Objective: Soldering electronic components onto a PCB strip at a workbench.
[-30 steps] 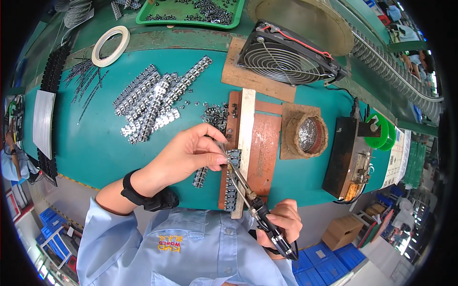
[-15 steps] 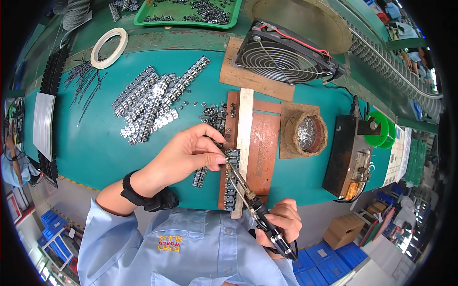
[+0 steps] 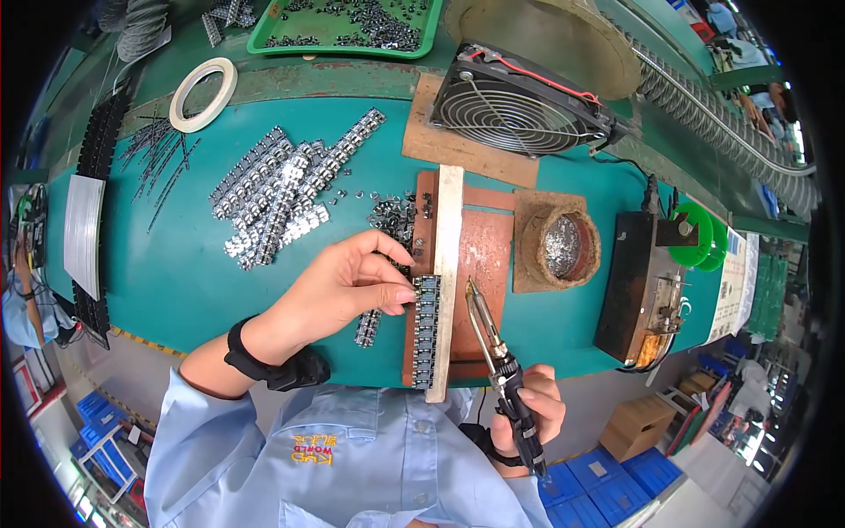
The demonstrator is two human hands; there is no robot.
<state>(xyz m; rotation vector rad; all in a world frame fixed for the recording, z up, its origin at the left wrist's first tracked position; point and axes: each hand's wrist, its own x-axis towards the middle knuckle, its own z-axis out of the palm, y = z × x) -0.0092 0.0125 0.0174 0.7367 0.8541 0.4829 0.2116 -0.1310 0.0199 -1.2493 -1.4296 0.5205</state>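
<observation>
Close to the blue shirt (image 3: 374, 462), my right hand (image 3: 539, 407) wraps the dark handle of a soldering iron (image 3: 507, 374), its tip over the brown board (image 3: 486, 251). It should be rigid and fairly light; I'd grip only the handle, since the metal end is probably hot. Just beyond, a strip of circuit boards (image 3: 426, 334) lies along the pale bar (image 3: 446, 264), likely light, stiff and brittle, best held by its edges. My left hand (image 3: 361, 280) touches its far end; whether those fingertips pinch anything, I can't tell.
</observation>
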